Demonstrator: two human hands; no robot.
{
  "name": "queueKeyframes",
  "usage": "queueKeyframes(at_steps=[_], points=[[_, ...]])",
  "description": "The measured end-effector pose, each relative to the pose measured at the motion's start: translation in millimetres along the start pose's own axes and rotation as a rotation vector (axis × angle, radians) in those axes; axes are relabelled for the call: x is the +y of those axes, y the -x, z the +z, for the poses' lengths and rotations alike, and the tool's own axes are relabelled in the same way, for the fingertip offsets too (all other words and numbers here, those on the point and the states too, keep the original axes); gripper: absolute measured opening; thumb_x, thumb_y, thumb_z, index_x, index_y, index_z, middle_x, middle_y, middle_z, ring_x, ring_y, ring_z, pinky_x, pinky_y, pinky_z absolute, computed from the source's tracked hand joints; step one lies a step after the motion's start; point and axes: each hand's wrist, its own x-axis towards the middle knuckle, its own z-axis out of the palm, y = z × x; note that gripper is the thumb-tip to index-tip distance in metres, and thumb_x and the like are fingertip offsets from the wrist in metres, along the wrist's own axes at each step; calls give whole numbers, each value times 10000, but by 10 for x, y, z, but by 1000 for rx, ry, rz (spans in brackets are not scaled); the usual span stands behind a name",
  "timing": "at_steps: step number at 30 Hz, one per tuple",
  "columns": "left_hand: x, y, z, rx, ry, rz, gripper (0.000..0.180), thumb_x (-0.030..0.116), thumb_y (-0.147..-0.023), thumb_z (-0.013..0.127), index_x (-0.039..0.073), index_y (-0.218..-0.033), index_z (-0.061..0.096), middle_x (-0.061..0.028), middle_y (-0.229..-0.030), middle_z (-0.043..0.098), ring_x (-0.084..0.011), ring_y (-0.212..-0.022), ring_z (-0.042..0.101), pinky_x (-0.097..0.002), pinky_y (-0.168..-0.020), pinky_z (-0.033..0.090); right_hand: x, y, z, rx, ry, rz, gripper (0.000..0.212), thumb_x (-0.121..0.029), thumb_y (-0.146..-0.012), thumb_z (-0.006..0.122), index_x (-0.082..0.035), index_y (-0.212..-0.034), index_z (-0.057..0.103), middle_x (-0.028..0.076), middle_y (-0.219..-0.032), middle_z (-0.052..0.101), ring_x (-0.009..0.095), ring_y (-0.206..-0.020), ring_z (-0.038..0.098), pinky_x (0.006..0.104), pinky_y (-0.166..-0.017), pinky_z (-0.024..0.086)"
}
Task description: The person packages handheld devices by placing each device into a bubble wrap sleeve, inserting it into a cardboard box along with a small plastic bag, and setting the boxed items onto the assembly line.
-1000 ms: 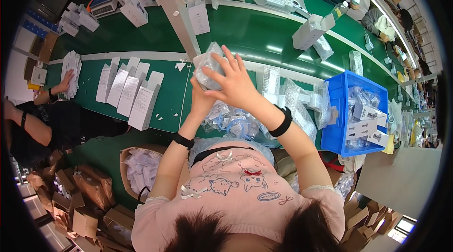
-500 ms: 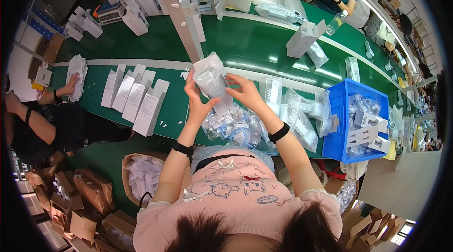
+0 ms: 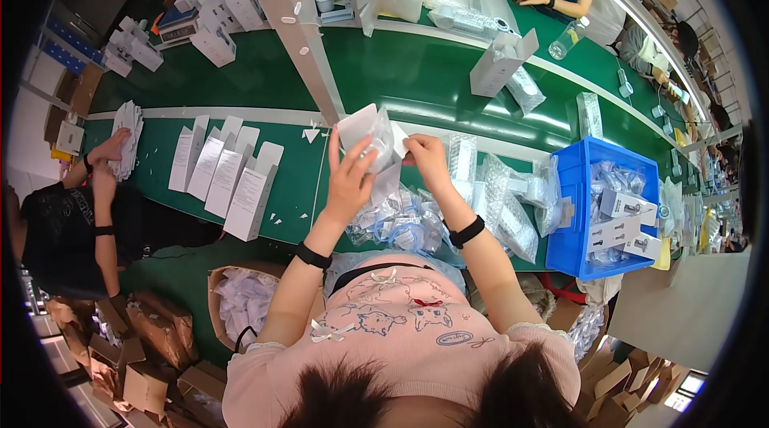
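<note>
Near the centre of the frame, slightly above the middle: a clear plastic bag with a white insert (image 3: 372,143), raised over the green bench (image 3: 288,187) and pinched from both sides. Left hand (image 3: 350,179) closed on the bag's lower left edge, fingers pointing up along it; right hand (image 3: 424,157) gripping the bag's right edge with curled fingers. Black wristbands on both forearms. Directly below the hands, at the near edge of the bench: a heap of clear bagged cables (image 3: 400,220). Just right of that heap: more bagged parts in bubble wrap (image 3: 501,203). Further right, at the right middle of the frame: a blue plastic crate (image 3: 573,211) filled with small bagged items and white cartons. Left of centre: a fanned row of flat white cartons (image 3: 228,175) lying on the bench. In the far left of the frame: another person's hand (image 3: 108,147) resting against a stack of white sheets (image 3: 128,135). Running from the top centre down towards the bag: a slanted white post (image 3: 292,27). In the lower left, beneath the bench: a brown cardboard box of crumpled white plastic (image 3: 244,304).
</note>
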Motion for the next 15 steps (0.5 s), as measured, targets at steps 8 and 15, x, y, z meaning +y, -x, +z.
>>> queueKeyframes(at_steps=[8,15], points=[[-146,92,-71,13,98,-346,95,22,-642,640,25,-693,560,-60,-908,617,-332,-1002,486,-414,-923,327,368,21,-265,-35,332,-160,246,-208,-747,607,-13,-896,601,143,-849,612,311,-781,584,341,-685,490],[-135,-93,31,155,224,-329,117,21,-627,657,4,-673,551,-64,-809,632,-277,-905,544,-373,-855,388,833,294,-251,-500,1306,-238,312,-160,-632,685,-10,-885,578,130,-922,567,312,-867,526,385,-767,444]])
